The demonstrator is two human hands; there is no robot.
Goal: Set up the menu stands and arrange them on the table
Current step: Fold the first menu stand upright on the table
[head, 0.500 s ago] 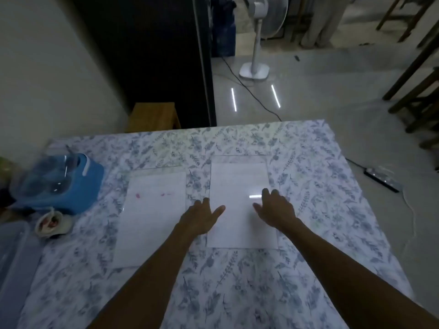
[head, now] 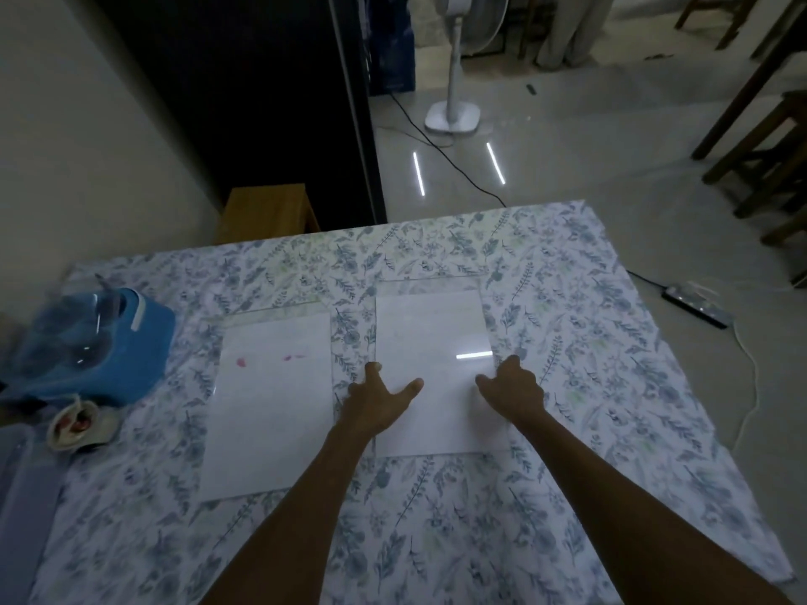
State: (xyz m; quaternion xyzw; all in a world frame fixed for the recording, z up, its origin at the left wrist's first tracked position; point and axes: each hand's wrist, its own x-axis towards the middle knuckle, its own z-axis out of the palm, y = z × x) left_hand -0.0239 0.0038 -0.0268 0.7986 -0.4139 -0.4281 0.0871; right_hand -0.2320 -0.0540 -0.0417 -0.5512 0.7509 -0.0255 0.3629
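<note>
While both hands rest on the right clear acrylic menu stand holding a white sheet (head: 430, 342), it lies flat on the bench with the floral blue-and-white cloth (head: 611, 386). Left hand (head: 375, 401) covers its left edge, grip spread, thumb on the sheet. Right hand (head: 513, 388) covers its right edge, grip loosely spread. Just beside it lies a second flat clear stand with a pink-marked white sheet (head: 270, 408).

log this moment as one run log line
left hand flat, left edge | right hand flat, right edge | right clear acrylic menu stand lying flat
</note>
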